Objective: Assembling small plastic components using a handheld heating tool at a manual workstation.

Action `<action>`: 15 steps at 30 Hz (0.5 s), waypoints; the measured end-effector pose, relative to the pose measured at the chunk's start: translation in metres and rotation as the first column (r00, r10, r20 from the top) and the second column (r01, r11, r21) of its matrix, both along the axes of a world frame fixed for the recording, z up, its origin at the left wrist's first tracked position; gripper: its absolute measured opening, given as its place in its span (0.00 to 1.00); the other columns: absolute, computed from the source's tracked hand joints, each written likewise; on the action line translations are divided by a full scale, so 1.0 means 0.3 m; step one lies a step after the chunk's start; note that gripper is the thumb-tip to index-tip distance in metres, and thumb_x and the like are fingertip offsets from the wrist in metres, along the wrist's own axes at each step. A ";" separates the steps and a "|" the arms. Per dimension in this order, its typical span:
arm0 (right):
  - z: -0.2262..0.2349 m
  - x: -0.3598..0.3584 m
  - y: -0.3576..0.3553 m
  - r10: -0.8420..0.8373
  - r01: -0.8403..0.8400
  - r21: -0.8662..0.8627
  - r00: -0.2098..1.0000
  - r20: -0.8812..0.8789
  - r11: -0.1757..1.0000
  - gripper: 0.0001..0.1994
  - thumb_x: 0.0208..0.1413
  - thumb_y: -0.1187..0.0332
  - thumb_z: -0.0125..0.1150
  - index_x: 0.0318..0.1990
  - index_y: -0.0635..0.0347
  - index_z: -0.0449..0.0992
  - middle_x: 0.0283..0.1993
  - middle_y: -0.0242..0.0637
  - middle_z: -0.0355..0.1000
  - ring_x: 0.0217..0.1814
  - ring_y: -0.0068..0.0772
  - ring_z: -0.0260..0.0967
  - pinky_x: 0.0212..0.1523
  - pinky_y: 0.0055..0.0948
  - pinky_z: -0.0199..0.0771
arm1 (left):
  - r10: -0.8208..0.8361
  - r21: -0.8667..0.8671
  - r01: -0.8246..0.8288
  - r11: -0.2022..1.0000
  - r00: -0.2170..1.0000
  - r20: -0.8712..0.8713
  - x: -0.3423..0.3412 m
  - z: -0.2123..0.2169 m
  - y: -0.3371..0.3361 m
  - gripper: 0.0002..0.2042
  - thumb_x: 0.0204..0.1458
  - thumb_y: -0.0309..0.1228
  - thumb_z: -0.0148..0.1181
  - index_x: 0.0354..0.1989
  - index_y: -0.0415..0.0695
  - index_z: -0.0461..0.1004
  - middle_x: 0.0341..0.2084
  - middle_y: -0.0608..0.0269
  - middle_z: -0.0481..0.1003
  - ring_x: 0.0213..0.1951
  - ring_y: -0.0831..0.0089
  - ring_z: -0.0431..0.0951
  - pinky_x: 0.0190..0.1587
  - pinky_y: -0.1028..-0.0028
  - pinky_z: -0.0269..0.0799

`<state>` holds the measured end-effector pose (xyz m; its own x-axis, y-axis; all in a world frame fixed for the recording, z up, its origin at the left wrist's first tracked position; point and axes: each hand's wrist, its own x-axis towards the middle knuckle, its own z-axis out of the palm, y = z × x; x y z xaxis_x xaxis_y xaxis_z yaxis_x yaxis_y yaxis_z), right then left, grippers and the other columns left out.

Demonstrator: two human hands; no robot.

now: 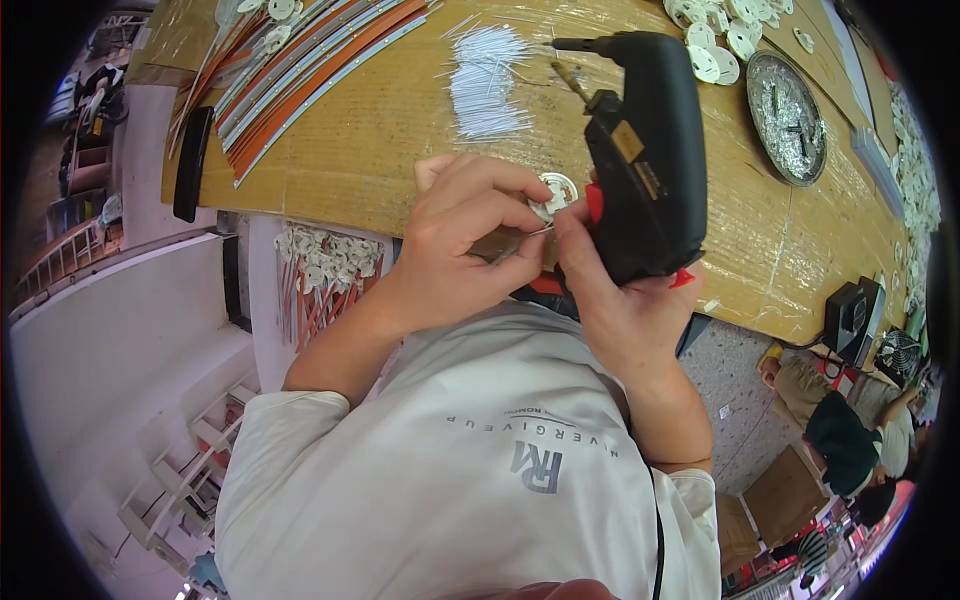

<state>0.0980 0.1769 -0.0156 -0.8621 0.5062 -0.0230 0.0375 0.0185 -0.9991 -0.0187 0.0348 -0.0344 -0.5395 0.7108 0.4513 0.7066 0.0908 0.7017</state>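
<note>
My left hand (465,225) is closed at the fingertips beside a small white round plastic piece (556,196). A thin pale strip or wire (540,231) shows between its thumb and finger. My right hand (625,310) is wrapped under a black soldering gun (650,160) with a red trigger, its tip pointing to the far left over the table. The right thumb reaches to the round piece and meets the left fingertips there. The gun hides the other right fingers. Beyond my hands lies a pile of thin white sticks or tubes (488,85).
Orange and white strips (310,70) lie at the far left of the brown table (380,140). White discs (720,45) and a round metal dish (787,118) are at the far right. A box of discs and strips (325,265) stands left of me. People (850,430) are at the right.
</note>
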 end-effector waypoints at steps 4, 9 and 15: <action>-0.008 0.009 -0.001 -0.091 0.094 0.027 0.993 -0.074 0.995 0.17 0.58 0.84 0.69 0.55 0.71 0.75 0.42 0.34 0.79 0.40 0.19 0.76 0.41 0.21 0.78 | -0.007 0.029 0.007 1.000 1.000 0.022 -0.003 0.008 -0.013 0.09 0.41 0.19 0.74 0.33 0.42 0.83 0.41 0.60 0.82 0.39 0.69 0.79 0.50 0.70 0.64; -0.004 0.009 0.002 -0.091 0.095 0.078 0.994 -0.060 0.992 0.19 0.58 0.84 0.69 0.56 0.71 0.75 0.42 0.34 0.80 0.41 0.19 0.76 0.41 0.21 0.78 | -0.051 0.063 0.048 0.997 0.998 0.043 -0.009 0.002 -0.022 0.09 0.45 0.17 0.73 0.35 0.40 0.83 0.42 0.57 0.82 0.41 0.68 0.78 0.48 0.71 0.67; 0.000 0.017 0.010 -0.110 0.110 -0.030 0.994 -0.016 0.993 0.18 0.60 0.82 0.68 0.57 0.71 0.75 0.43 0.36 0.81 0.39 0.20 0.76 0.40 0.21 0.78 | 0.008 0.033 -0.015 0.999 0.983 0.181 0.019 0.021 -0.009 0.08 0.46 0.16 0.70 0.34 0.39 0.81 0.41 0.57 0.81 0.43 0.68 0.75 0.48 0.71 0.69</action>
<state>0.1030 0.1798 -0.0154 -0.8015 0.5975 -0.0243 0.0199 -0.0140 -0.9997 -0.0131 0.0320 -0.0282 -0.6224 0.6902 0.3692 0.5669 0.0722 0.8206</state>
